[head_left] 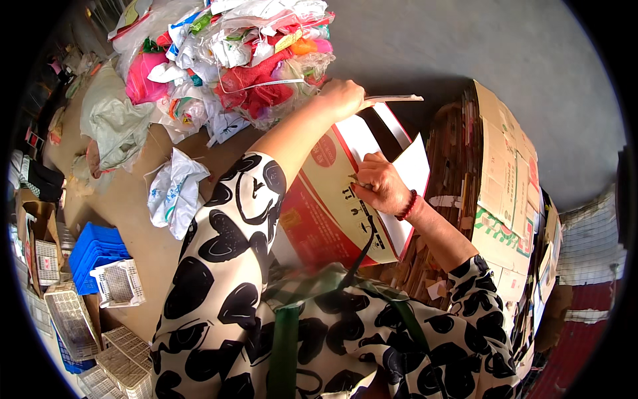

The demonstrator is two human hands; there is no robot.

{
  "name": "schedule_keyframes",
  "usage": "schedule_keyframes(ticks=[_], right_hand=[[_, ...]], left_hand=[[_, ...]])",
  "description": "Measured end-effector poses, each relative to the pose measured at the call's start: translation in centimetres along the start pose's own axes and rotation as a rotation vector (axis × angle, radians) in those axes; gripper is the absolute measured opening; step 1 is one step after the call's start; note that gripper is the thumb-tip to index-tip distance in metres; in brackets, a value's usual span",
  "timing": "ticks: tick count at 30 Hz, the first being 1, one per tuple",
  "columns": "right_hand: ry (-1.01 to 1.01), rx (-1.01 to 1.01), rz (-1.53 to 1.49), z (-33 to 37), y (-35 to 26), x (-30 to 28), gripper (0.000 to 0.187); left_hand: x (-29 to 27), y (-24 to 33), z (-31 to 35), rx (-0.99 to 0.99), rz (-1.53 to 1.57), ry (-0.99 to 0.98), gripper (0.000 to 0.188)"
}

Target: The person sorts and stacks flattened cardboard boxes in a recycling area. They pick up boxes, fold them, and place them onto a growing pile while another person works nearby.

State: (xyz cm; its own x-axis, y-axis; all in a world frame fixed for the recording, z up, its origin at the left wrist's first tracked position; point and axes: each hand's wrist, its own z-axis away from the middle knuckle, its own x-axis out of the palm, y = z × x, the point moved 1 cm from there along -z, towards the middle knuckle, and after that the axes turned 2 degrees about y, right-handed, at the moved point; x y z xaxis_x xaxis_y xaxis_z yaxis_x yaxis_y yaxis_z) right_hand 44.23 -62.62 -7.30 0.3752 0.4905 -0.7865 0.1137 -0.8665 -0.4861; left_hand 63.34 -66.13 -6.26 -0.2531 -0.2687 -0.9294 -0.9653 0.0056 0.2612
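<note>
A red and cream printed cardboard box (pixel 323 193) with white inner walls stands tilted in front of me, its top partly open. My left hand (pixel 342 100) is closed on a cardboard flap (pixel 397 98) at the box's far edge, which shows nearly edge-on. My right hand (pixel 383 183) is closed at the near side of the opening, over the printed panel beside a raised white flap (pixel 412 163). A small tip pokes out of its fingers, too little to name. A red bead bracelet (pixel 409 205) circles the right wrist.
Flattened cardboard (pixel 502 166) is piled high at my right. A big heap of plastic bags (pixel 232 66) lies far left, with a white bag (pixel 174 193) on the floor nearer me. Blue crates (pixel 100 256) and pale plastic baskets (pixel 119 282) stand at the left. A grey wall (pixel 478 40) rises behind.
</note>
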Motion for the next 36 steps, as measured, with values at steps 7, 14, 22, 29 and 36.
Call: schedule_keyframes(ticks=[7,14,22,29,36], right_hand=[[0.124,-0.079,0.011,1.7,-1.3,-0.7,0.021],[0.261,-0.200,-0.058,2.2,-4.7,-5.0,0.028],[0.287,0.328,-0.189,10.1,-0.4,-6.3,0.019],[-0.129,0.727,-0.839,18.8,-0.5,-3.8,0.046],[-0.630,1.489,-0.115,12.1,5.2,2.0,0.086]], left_hand=[[-0.3,0.0,-1.7,-0.174,0.239,0.130,0.062],[1.4,-6.8,1.4,-0.400,0.309,0.167,0.050],[1.0,-6.5,4.9,-0.383,0.297,0.151,0.053],[0.6,-4.4,8.9,-0.281,0.406,0.405,0.045],[-4.2,1.5,9.7,0.101,0.351,0.482,0.031]])
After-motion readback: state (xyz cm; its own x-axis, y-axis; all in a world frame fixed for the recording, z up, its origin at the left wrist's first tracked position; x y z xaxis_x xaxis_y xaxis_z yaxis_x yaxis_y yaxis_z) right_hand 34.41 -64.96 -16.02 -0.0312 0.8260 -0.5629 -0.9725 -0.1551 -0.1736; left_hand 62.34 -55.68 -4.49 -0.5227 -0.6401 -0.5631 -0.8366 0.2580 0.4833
